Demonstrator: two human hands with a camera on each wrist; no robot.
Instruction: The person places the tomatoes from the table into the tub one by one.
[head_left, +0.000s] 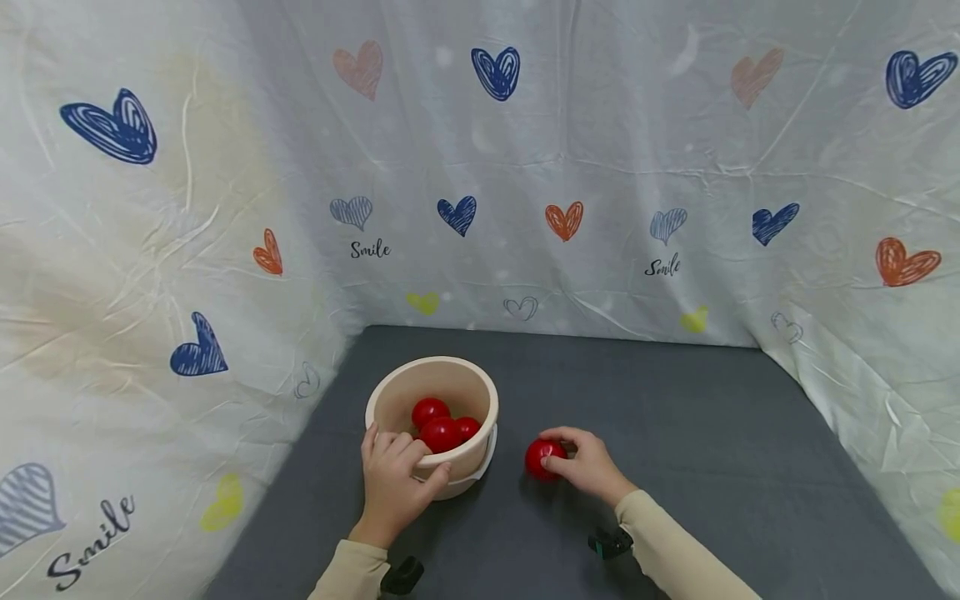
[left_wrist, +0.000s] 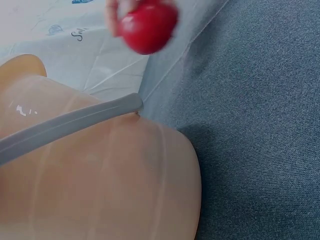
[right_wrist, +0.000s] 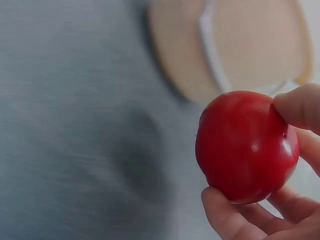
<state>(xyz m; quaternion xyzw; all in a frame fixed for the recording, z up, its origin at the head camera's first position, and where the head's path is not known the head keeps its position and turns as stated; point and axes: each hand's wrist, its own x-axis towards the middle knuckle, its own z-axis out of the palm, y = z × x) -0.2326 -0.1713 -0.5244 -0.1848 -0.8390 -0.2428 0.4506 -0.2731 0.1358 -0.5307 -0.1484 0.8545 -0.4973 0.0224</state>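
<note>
A cream bucket with a pale handle stands on the dark cloth, left of centre. Several glossy red tomatoes lie inside it. My left hand grips the near rim, fingers bent over the edge. To the right of the bucket, my right hand holds another tomato between thumb and fingers. This tomato is off the cloth, its shadow apart from it in the right wrist view. The left hand is out of sight in the left wrist view.
Dark grey cloth covers the table. A white curtain printed with hearts hangs behind it and along both sides. The bucket's handle hangs down against its near right side.
</note>
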